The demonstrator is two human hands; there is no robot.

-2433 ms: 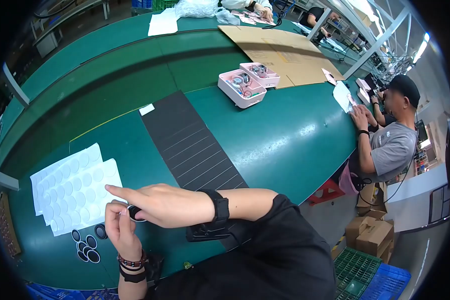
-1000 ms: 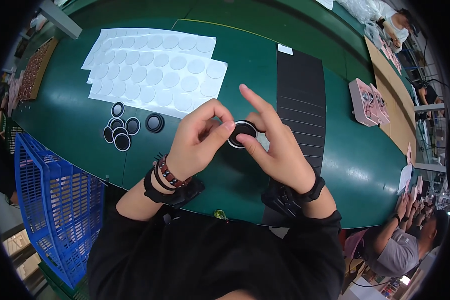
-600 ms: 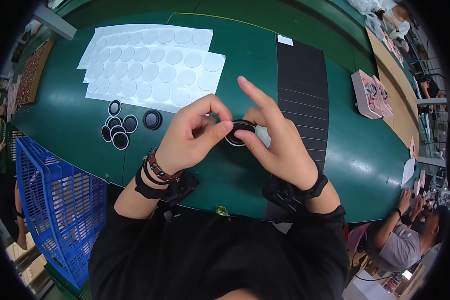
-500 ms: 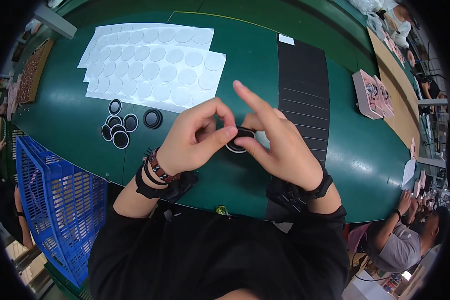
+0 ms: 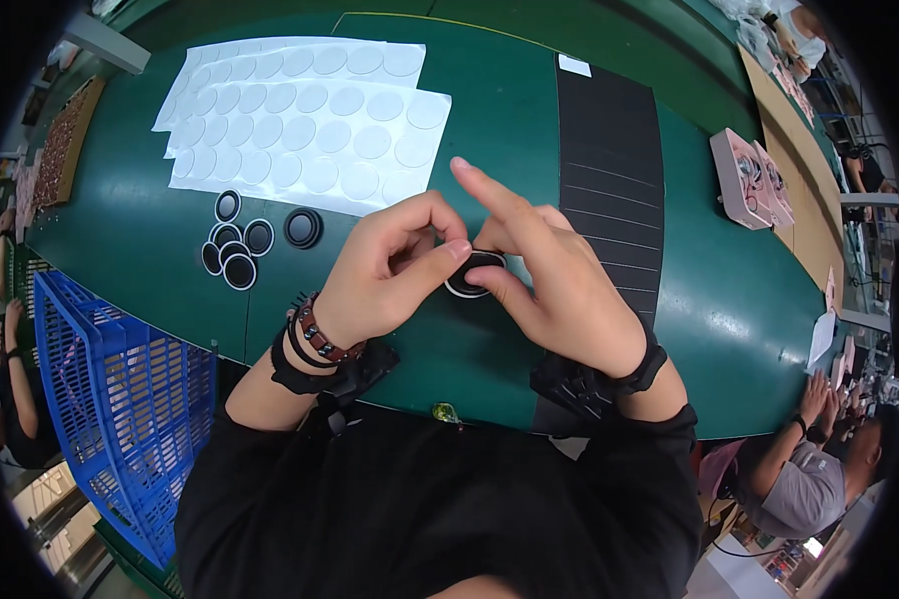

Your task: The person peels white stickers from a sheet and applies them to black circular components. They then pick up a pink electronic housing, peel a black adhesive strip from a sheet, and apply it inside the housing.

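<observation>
Over the near middle of the green table, both hands hold a round black disc with a white rim (image 5: 477,278). My left hand (image 5: 385,270) pinches its upper left edge between thumb and bent forefinger. The thumb of my right hand (image 5: 564,285) presses on the disc's face, while the right forefinger points up and away; its other fingers are partly hidden. To the left lies a loose cluster of similar white-rimmed discs (image 5: 239,272). Between them and my left hand is a thicker black round piece (image 5: 303,228), perhaps a stack.
White sheets of round clear stickers (image 5: 335,135) overlap at the far left. A black slitted strip (image 5: 609,150) runs along the right, with a pink tray of small parts (image 5: 739,180) beyond. A blue crate (image 5: 120,419) stands at left; a co-worker (image 5: 799,489) sits at right.
The view has shifted slightly. Both hands keep nearly the same grip on the disc, and the right forefinger has tilted a little to the left.
</observation>
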